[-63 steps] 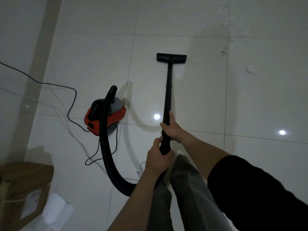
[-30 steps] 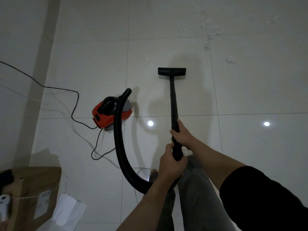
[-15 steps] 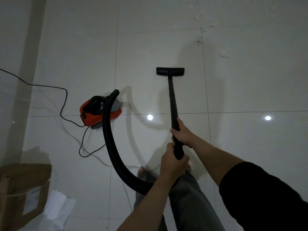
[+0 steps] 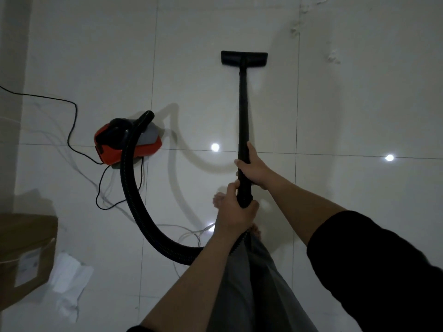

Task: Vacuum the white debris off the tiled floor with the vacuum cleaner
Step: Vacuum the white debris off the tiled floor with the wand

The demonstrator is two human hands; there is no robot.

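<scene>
We've got the wand (image 4: 244, 109) running straight ahead from us, nozzle (image 4: 244, 59) flat on the tile; the debris (image 4: 333, 57) lies ahead and to the right of it, across the grout line, well apart. Right hand (image 4: 255, 167) is wrapped round the wand further forward, so nearer the debris; left hand (image 4: 236, 215) grips its near end; both arms reach forward.

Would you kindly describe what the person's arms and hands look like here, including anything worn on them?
Both hands, the left hand and the right hand, are bare: no gloves, rings or watch are visible. The forearms are uncovered. A black sleeve covers the right upper arm, ending near the elbow. The left arm shows no sleeve within the frame.
</scene>
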